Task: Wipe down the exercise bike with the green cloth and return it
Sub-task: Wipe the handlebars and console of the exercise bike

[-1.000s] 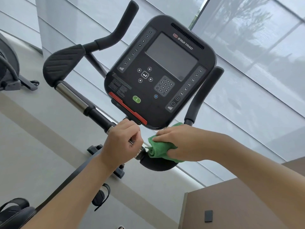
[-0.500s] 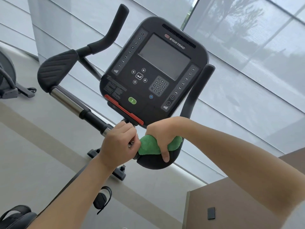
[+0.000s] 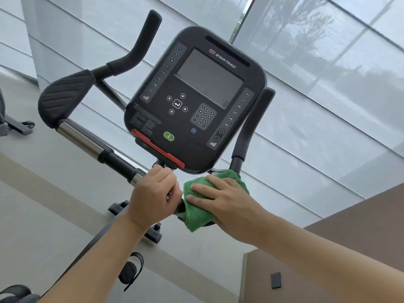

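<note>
Two hands: left hand point(image 3: 153, 197) curled around chrome handlebar point(image 3: 85, 141); right hand point(image 3: 220, 200) spread flat, pressing cloth.
Cloth point(image 3: 196, 217): fuzzy green, folded.
Hidden: elbow pad under cloth.
Console point(image 3: 194, 99): glossy black, rounded.

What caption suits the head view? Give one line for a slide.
Right hand presses green cloth onto bike handlebar pad; left hand grips the bar.

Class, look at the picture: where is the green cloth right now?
In the head view, the green cloth lies draped over the bike's right elbow pad, just below the console, pressed under the right hand beside the left hand.
</note>
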`<action>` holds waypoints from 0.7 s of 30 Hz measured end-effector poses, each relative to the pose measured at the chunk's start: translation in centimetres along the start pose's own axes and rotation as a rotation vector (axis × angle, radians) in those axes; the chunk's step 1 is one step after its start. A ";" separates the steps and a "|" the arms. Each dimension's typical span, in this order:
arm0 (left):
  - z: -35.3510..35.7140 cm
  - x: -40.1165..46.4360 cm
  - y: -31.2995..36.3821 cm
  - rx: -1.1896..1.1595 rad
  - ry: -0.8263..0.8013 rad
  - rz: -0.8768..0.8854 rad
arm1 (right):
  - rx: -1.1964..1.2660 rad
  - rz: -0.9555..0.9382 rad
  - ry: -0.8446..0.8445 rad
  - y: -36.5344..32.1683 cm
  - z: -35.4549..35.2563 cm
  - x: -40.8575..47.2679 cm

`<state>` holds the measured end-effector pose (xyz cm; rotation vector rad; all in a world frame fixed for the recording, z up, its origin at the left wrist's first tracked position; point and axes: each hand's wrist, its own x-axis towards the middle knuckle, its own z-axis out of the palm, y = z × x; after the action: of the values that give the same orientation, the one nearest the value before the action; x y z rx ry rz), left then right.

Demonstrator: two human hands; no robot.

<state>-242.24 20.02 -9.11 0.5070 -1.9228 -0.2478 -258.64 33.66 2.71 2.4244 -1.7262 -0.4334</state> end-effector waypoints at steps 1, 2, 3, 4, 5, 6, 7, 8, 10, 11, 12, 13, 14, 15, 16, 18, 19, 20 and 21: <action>0.0 0.0 0.0 -0.002 -0.006 -0.001 | 0.050 0.024 0.065 0.0 0.6 -0.5; -0.1 0.0 0.0 -0.003 -0.013 -0.005 | 0.055 0.033 0.127 0.2 1.2 -0.7; -0.2 0.0 0.0 -0.004 -0.020 -0.011 | 0.041 0.022 0.181 0.8 1.6 -0.7; -0.2 0.0 0.1 -0.007 -0.029 -0.020 | 0.029 0.012 0.225 1.8 1.9 -0.5; -0.3 0.1 0.2 -0.012 -0.037 -0.034 | 0.022 0.021 0.262 3.1 2.0 -0.2; -0.4 0.1 0.4 -0.014 -0.040 -0.048 | 0.017 0.051 0.301 4.8 2.0 0.0; -0.4 0.2 0.6 -0.011 -0.042 -0.064 | 0.018 0.105 0.339 6.5 1.7 0.2; -0.4 0.2 0.8 -0.005 -0.045 -0.080 | 0.028 0.181 0.365 8.1 1.4 0.4; -0.5 0.2 1.1 0.004 -0.039 -0.106 | 0.067 0.328 0.398 9.9 1.1 0.7; -0.5 0.2 1.2 0.005 -0.032 -0.112 | 0.069 0.364 0.416 9.7 1.1 0.9; -0.5 0.2 1.3 0.003 -0.030 -0.114 | 0.052 0.366 0.437 9.0 1.2 1.2; -0.6 0.2 1.3 0.002 -0.031 -0.117 | 0.027 0.335 0.451 7.9 1.4 1.4; -0.6 0.3 1.2 -0.002 -0.032 -0.120 | 0.005 0.285 0.459 6.6 1.7 1.5; -0.7 0.3 1.1 -0.010 -0.027 -0.124 | -0.011 0.228 0.463 5.3 2.1 1.3; -0.7 0.3 1.1 -0.026 -0.017 -0.134 | -0.017 0.176 0.461 3.9 2.5 1.0; -0.8 0.4 1.0 -0.070 0.003 -0.175 | 0.004 0.114 0.448 1.3 3.7 -0.2; -0.8 0.4 1.0 -0.084 0.010 -0.199 | 0.028 0.099 0.453 0.6 4.1 -0.7; -0.7 0.4 1.2 -0.085 0.015 -0.220 | 0.041 0.078 0.462 0.4 4.4 -1.0; -0.7 0.3 1.4 -0.076 0.014 -0.234 | 0.034 0.045 0.466 0.8 4.5 -1.1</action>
<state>-242.05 21.18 -8.05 0.6813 -1.8326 -0.4648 -261.04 34.68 -1.19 2.2628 -1.5822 0.1601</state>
